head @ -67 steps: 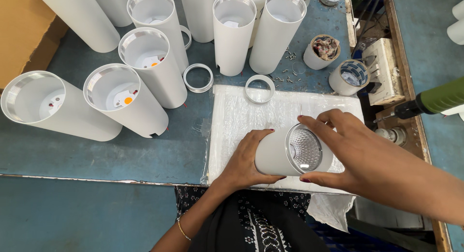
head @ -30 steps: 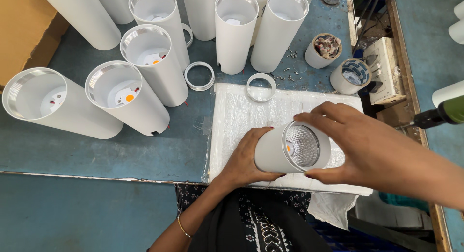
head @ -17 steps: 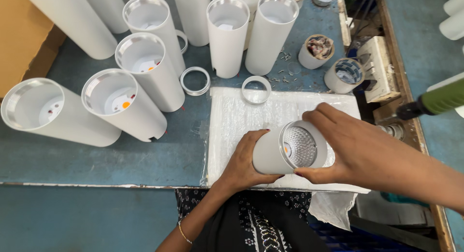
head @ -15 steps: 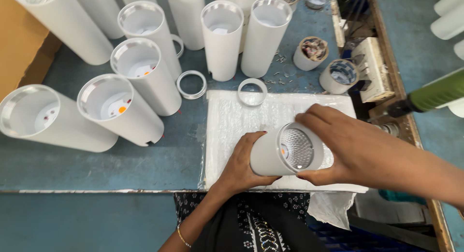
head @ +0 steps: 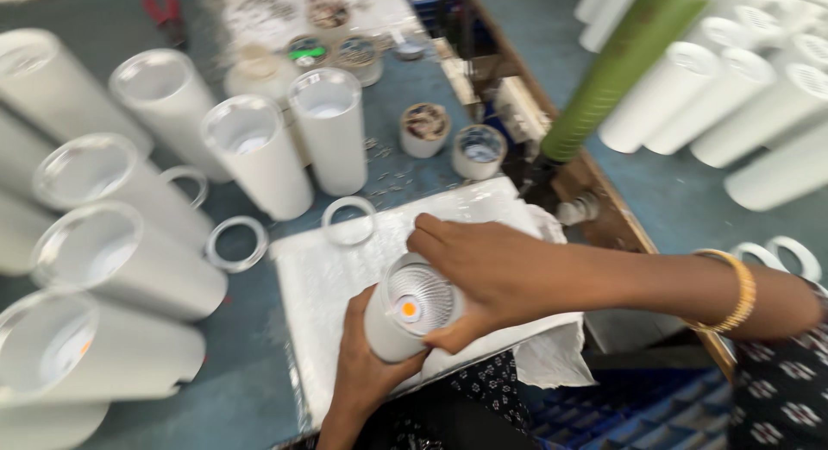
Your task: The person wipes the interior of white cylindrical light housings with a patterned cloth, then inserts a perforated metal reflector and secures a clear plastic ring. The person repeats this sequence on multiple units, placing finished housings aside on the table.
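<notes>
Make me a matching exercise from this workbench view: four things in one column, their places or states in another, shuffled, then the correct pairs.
Things:
1. left hand
2. right hand
3. loose white ring
4. green tube

Places or states:
A. slanting up at the far right edge of the bench
B. lying flat on the white foam sheet
C. gripping the white lamp cylinder from below
D. fingers curled over the cylinder's open front rim

Pairs: 1-C, 2-D, 3-B, 4-A

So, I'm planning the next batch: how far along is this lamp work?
Done: finished-looking white lamps lie stacked at right. In hand: the left hand grips one lamp, with the right hand on its rim. Left: open white tubes and loose rings wait on the table.
</notes>
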